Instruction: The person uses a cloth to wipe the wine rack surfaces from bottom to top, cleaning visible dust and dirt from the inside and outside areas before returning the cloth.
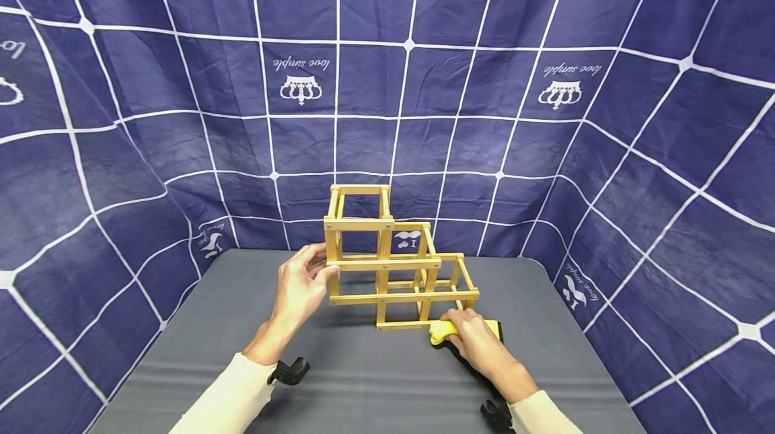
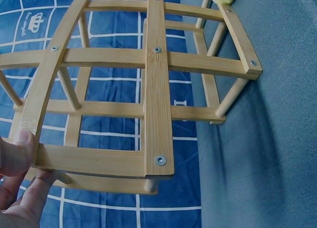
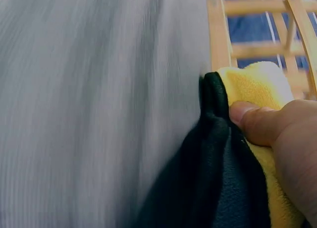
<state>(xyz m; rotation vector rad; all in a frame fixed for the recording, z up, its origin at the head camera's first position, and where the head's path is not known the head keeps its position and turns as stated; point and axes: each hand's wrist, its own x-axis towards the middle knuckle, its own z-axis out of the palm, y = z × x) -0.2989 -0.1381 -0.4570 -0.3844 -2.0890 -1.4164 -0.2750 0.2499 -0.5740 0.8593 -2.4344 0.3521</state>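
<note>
- In the head view you have your left hand (image 1: 303, 289) on the left end of the stepped wooden rack (image 1: 384, 264), which is over the grey table (image 1: 363, 380), in front of a blue gridded curtain (image 1: 363, 84).
- Your left fingers are curled about a corner of the frame; the left wrist view shows the thumb on one face and fingers behind, plus the screws (image 2: 160, 160) in the slats, too small to read from the head.
- Your right hand (image 1: 475, 343) grips a yellow cloth (image 1: 444, 330) at the rack's lower right. The right wrist view shows your thumb pressing its yellow face, and the cloth's dark side and edging in more detail than the head view.
- Your other right fingers are hidden behind the cloth in the right wrist view, so you cannot tell how they lie.
- The left wrist view cuts the cloth to a yellow scrap at the top edge; the right wrist view crops the rack and blurs the tabletop.
- You cannot tell whether the rack's underside rests fully on the table.
</note>
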